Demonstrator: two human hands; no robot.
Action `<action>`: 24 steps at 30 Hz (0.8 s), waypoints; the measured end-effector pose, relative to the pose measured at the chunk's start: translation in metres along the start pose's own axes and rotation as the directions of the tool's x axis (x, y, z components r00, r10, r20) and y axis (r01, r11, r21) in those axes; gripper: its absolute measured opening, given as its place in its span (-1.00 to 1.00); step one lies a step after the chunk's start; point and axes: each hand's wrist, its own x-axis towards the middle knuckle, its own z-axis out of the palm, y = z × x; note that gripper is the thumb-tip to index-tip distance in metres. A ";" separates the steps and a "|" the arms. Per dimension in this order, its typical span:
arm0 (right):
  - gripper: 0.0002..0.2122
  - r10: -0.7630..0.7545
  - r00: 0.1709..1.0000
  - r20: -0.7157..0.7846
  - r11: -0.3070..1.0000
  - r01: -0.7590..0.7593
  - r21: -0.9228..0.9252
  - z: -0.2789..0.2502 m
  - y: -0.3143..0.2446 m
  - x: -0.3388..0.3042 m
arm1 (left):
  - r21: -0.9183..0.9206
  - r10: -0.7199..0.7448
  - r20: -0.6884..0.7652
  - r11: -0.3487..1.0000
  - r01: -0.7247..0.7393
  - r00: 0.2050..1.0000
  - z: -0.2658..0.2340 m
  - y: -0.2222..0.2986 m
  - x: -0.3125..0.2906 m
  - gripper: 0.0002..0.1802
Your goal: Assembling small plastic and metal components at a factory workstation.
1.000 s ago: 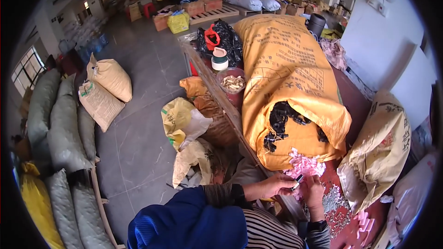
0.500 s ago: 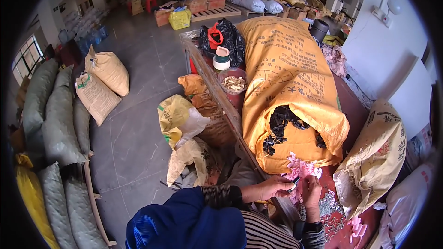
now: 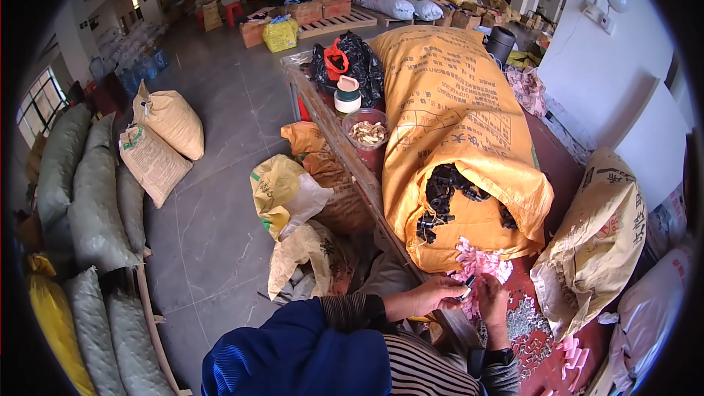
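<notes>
Table edge (image 3: 357, 174) beneath left hand (image 3: 436, 295)

Black piece (image 3: 468, 285): small, short and narrow, with a pale lower portion; finer detail too small to tell.
Black piece, pose: tilted, upper end leaning right, gripped in the fingertips of the left hand (image 3: 435, 295).
Black piece, place: in front of the orange sack (image 3: 458, 117), apart from it.
Pink pieces (image 3: 484, 260): strip-like, loosely heaped at the orange sack's open end, partly hidden by the right hand (image 3: 493, 303).
</notes>
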 end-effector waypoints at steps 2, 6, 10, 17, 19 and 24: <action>-0.84 0.033 0.999 0.007 0.999 -0.033 0.006 0.001 0.000 -0.004 | -0.011 -0.012 0.020 1.000 0.012 1.000 -0.003 -0.003 0.004 -0.81; -0.84 -0.054 0.998 0.028 0.997 0.055 -0.056 -0.001 -0.001 0.002 | -0.017 0.054 -0.026 0.998 -0.054 0.998 0.009 0.010 -0.005 -0.81; -0.83 0.100 0.995 0.006 0.995 -0.100 0.024 -0.005 -0.002 0.009 | 0.000 0.062 -0.066 0.998 -0.062 0.996 0.006 0.013 -0.001 -0.81; -0.84 0.331 0.940 0.083 0.708 -0.306 0.636 -0.001 0.020 -0.002 | 0.005 0.038 -0.033 0.999 -0.038 0.999 -0.001 0.009 0.005 -0.82; -0.84 0.389 0.901 0.191 0.551 -0.394 0.735 -0.003 0.015 -0.003 | 0.002 0.030 -0.042 1.000 -0.030 0.999 0.000 0.008 0.005 -0.82; -0.84 0.353 0.894 0.277 0.323 -0.394 0.861 -0.007 0.005 -0.010 | 0.029 0.011 -0.053 1.000 -0.010 0.999 -0.001 0.008 0.005 -0.80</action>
